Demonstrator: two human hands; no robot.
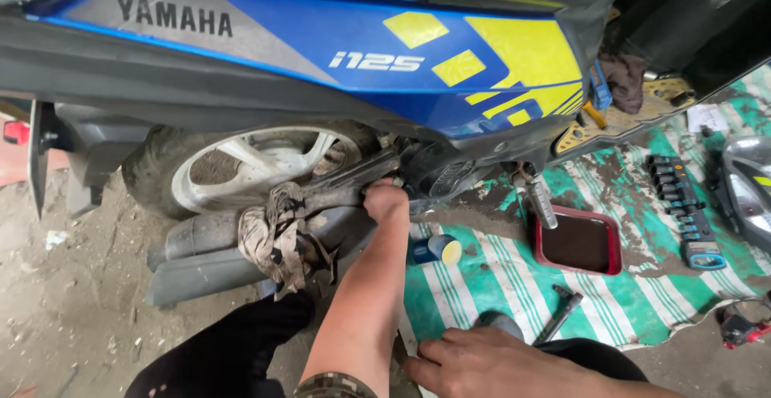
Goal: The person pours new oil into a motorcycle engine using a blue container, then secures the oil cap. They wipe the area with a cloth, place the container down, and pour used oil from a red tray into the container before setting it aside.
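Observation:
A blue, yellow and grey scooter [337, 53] stands in front of me. My left hand [385, 201] reaches under its side panel, fingers curled on a dark engine part [434, 169] beside the rear wheel [257, 165]; what exactly the fingers grip is hidden. A dirty patterned rag [277, 237] hangs over the grey arm just left of that hand, above the exhaust [201, 241]. My right hand [498, 362] rests low on my dark trouser knee, fingers loosely spread, holding nothing.
A green and white striped mat [498, 277] lies under the scooter. On it are a red tray of dark oil [614, 241], a blue and yellow can [434, 249], a metal tool [560, 312] and a rail of sockets [681, 205]. A headlight part [747, 189] lies at right.

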